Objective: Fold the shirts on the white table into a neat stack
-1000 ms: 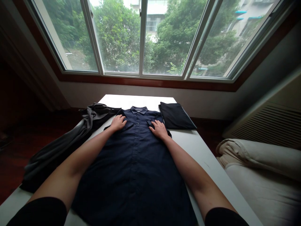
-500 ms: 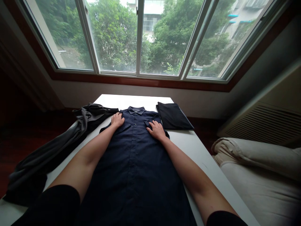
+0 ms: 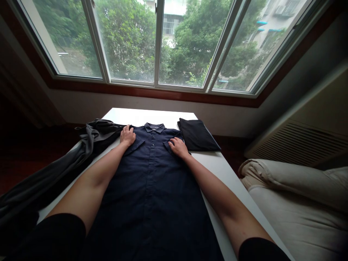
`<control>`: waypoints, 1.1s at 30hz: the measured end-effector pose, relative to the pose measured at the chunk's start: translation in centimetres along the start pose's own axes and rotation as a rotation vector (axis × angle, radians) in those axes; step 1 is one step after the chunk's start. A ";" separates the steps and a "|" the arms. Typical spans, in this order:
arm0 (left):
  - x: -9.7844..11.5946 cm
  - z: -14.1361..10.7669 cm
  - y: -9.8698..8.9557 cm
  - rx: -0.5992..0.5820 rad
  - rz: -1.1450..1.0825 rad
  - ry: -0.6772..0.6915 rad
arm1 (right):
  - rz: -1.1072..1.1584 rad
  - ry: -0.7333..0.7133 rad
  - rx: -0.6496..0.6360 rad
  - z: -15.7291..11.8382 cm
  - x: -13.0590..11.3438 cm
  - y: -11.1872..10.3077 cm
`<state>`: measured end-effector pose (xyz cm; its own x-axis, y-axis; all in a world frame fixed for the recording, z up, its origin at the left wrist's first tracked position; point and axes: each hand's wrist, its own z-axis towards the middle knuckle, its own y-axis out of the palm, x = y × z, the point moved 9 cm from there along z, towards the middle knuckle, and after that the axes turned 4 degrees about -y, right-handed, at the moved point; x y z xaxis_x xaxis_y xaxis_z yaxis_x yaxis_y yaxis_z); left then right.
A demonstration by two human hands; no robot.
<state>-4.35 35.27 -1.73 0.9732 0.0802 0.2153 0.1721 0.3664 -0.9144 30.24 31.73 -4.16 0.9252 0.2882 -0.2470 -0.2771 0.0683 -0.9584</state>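
One navy shirt (image 3: pixel 148 181) is spread front-up on a white bench (image 3: pixel 217 166) | left hand (image 3: pixel 127 135) and right hand (image 3: pixel 178 146) are rested on its upper sides | fingers (image 3: pixel 127 128) lightly bent, any grip cannot be told | folded black garment (image 3: pixel 199 136) placed right, grey garment (image 3: pixel 94 137) left

Navy shirt (image 3: pixel 148 188): matt woven cloth, lightly wrinkled; the folded black garment (image 3: pixel 199 135) is smooth, matt cloth, and the grey garment (image 3: pixel 59 163) soft, rumpled cloth. Table (image 3: pixel 217 170): smooth white top with a slight sheen. Window trim (image 3: pixel 174 96) appears to be varnished wood, glossy; cream cushion (image 3: pixel 288 181) is matt, creased fabric.
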 end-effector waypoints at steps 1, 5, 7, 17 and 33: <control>0.6 -0.3 -0.4 0.042 -0.002 0.030 | -0.002 0.027 0.024 0.6 0.4 -0.1; 1.4 -1.3 0.6 -0.039 0.022 -0.008 | -0.023 0.123 -0.010 2.8 1.5 0.9; 1.0 -1.6 2.1 -0.157 0.062 -0.069 | -0.017 0.120 -0.052 3.7 1.3 1.7; -1.9 0.9 5.6 -0.309 0.070 -0.065 | 0.008 0.120 -0.095 6.9 1.8 3.3; -5.8 -3.4 2.1 -0.307 0.010 0.124 | -0.076 0.059 0.059 6.1 0.2 1.7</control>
<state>-9.12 32.41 -6.04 0.9830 -0.0377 0.1799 0.1821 0.0685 -0.9809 28.36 37.70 -4.92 0.9572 0.2236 -0.1837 -0.2188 0.1440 -0.9651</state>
